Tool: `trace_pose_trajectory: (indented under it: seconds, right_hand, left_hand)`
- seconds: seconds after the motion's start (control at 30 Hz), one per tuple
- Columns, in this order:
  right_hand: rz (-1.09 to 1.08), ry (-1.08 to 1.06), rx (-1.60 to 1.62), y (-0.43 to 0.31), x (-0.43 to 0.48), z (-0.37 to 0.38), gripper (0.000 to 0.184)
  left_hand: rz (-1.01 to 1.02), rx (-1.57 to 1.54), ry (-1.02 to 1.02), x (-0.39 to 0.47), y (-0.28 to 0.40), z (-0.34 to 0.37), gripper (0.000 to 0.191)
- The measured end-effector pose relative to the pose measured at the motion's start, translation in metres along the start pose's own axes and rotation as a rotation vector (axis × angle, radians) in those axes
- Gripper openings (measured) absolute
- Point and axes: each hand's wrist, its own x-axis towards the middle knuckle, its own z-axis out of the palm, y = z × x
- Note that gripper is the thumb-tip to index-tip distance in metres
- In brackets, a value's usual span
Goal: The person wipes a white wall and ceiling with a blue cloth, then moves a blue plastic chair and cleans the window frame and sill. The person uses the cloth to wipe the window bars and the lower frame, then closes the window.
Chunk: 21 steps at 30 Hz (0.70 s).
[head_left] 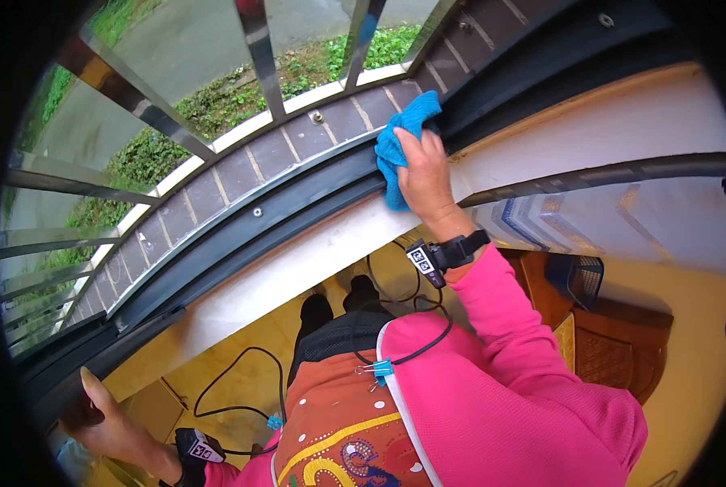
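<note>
My right hand (425,173) grips a crumpled blue cloth (393,155) and presses it on the dark metal window track (314,182), at the lower corner where the upright frame (521,79) meets it. The cloth hides that corner. Down at the lower left, my left hand (104,423) holds the dark edge of the window sash (77,377), thumb on the near side; its other fingers are mostly hidden. A screw (257,212) sits in the track. Along its inner side runs a white sill (277,268).
Outside the track lies a brown tiled ledge (302,137) with metal window bars (265,67) beyond. A patterned curtain (557,219) hangs at right. Black cables (241,353) run from my wrist devices, held by blue binder clips (382,368). Wooden furniture (618,341) stands at right.
</note>
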Motion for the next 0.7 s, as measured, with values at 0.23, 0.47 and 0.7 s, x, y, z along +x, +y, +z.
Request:
trace_pose_trajectory:
  seconds: [0.23,0.47,0.7]
  right_hand:
    - [-0.093,-0.029,0.116,-0.081,-0.025,0.048,0.021]
    - [-0.347,0.025,0.423,-0.133,-0.037,0.06,0.028]
    - [-0.076,-0.101,-0.005,0.007,-0.051,-0.015,0.04]
  left_hand:
    - [-0.009,-0.005,-0.011,0.002,-0.003,0.002,0.043]
    - [-0.087,0.019,-0.081,0.01,-0.009,-0.003,0.044]
    - [-0.05,-0.04,-0.076,0.009,-0.007,-0.001,0.039]
